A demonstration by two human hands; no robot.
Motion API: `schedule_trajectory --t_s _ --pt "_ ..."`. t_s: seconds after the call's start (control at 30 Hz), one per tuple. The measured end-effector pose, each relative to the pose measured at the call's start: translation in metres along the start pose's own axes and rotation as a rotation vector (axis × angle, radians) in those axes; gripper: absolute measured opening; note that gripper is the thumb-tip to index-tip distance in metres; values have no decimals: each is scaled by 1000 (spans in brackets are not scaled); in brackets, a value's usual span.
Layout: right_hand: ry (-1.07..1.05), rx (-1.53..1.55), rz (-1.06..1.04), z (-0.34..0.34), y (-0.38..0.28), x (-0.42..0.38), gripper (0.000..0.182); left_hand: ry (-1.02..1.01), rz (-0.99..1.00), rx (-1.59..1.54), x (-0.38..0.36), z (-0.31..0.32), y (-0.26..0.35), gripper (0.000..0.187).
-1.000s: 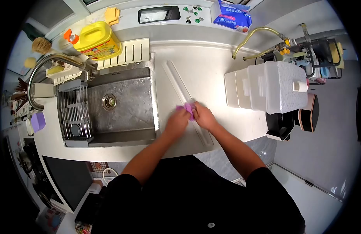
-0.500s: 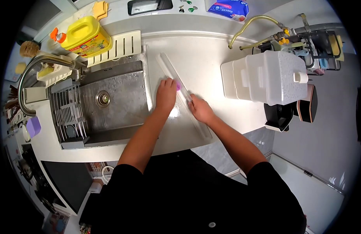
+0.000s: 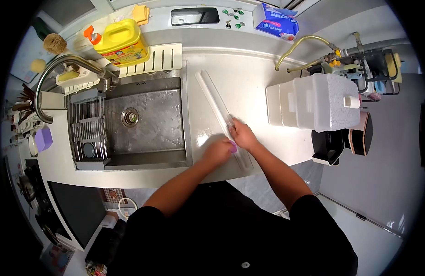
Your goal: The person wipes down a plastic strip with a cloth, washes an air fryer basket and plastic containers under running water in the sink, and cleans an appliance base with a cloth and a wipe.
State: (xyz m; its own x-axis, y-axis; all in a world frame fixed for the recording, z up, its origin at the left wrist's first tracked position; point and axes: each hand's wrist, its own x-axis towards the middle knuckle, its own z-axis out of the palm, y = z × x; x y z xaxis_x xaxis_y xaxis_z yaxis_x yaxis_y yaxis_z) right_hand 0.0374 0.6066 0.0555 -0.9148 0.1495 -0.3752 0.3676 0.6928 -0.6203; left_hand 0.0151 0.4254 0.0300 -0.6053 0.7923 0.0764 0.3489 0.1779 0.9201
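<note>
A long, narrow, translucent white box [image 3: 211, 92], resembling a cling film dispenser, lies slanted on the counter to the right of the sink. On its edge is a small purple slider [image 3: 233, 146], partly covered by the fingers of my left hand [image 3: 217, 153], which are closed on it near the box's close end. My right hand [image 3: 243, 134] grips the box's right side around its middle, slightly farther from me than my left hand. The fingertips of both hands are partly hidden.
A steel sink [image 3: 185, 115] with a drying rack [image 3: 87, 129] is on the left, under a curved faucet [image 3: 40, 87]. A yellow jug [image 3: 125, 43] stands behind it. Stacked translucent bins [image 3: 304, 103] sit at right. A blue wipes pack [image 3: 276, 22] rests on the sill.
My left hand has slid along the box toward my body with the purple slider, from beyond my right hand to closer than it. The camera view has shifted slightly.
</note>
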Motion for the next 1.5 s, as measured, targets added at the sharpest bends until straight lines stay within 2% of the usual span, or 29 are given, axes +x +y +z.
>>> schedule_trajectory --t_s 0.03,0.1,0.13,0.23,0.3,0.37,0.4,0.5,0.57,0.6,0.63,0.67,0.8,0.87,0.9,0.97,1.0,1.07,1.13,1.17,1.23,1.27,1.33,1.43,1.5 --pt "24 -34 -19 1 2 0 48 2 -64 -43 6 -17 6 14" --pt "2 -43 23 -3 -4 -2 47 235 -422 -306 43 -50 -5 15" --pt "-32 -52 59 -5 -9 -3 47 480 -107 212 65 -74 -18 14" --pt "-25 -61 89 -7 -19 -3 45 603 -177 403 123 -131 -27 18" --pt "-10 -62 77 -5 -15 0 44 638 -114 500 146 -125 -69 18" --pt "-11 -59 81 0 -9 -4 43 522 -193 668 146 -105 -83 19" --pt "22 -82 42 2 -9 -3 42 483 -303 658 145 -100 -62 19" --pt "6 -71 34 -1 -7 -1 37 337 -221 752 129 -89 -62 19" --pt "-15 -59 46 -2 -8 1 33 382 -422 315 116 -72 -42 20" --pt "-10 -53 36 -3 -10 4 33 436 -358 320 105 -53 -48 18" --pt "-6 -43 41 -4 -12 3 32 370 -320 421 91 -35 -53 20" --pt "-5 -35 52 -4 -13 0 30 300 -132 590 75 -28 -48 23" --pt "-37 -37 49 -2 -7 1 29 274 -194 452 46 0 -22 24" --pt "14 -34 -28 1 -1 3 32 215 -589 -79 38 7 2 23" --pt "13 -37 -31 3 0 3 32 220 -589 -80 28 15 9 23" --pt "82 -9 -46 5 0 1 34 156 -399 -98 1 38 16 23" --pt "82 -9 -44 3 -3 0 34 111 -389 -97 -14 54 17 23" --pt "5 -40 86 -3 -14 -1 37 65 -380 -96 -36 75 23 22" --pt "11 -40 81 1 -12 -1 37 -114 47 115 -51 85 29 17" --pt "18 -41 75 2 -11 -2 37 -119 49 114 -54 89 30 17" --pt "22 -43 75 2 -12 -2 37 -340 77 269 -60 99 26 15" --pt "22 -44 74 2 -14 -2 36 -342 80 273 -68 103 26 15" --pt "32 -48 74 3 -16 -6 35 -785 87 235 -78 100 35 16" --pt "59 -77 56 1 -14 1 33 -486 109 215 -56 75 29 13" --pt "57 -93 46 5 -11 -8 32 -354 -99 -116 -15 9 46 14"
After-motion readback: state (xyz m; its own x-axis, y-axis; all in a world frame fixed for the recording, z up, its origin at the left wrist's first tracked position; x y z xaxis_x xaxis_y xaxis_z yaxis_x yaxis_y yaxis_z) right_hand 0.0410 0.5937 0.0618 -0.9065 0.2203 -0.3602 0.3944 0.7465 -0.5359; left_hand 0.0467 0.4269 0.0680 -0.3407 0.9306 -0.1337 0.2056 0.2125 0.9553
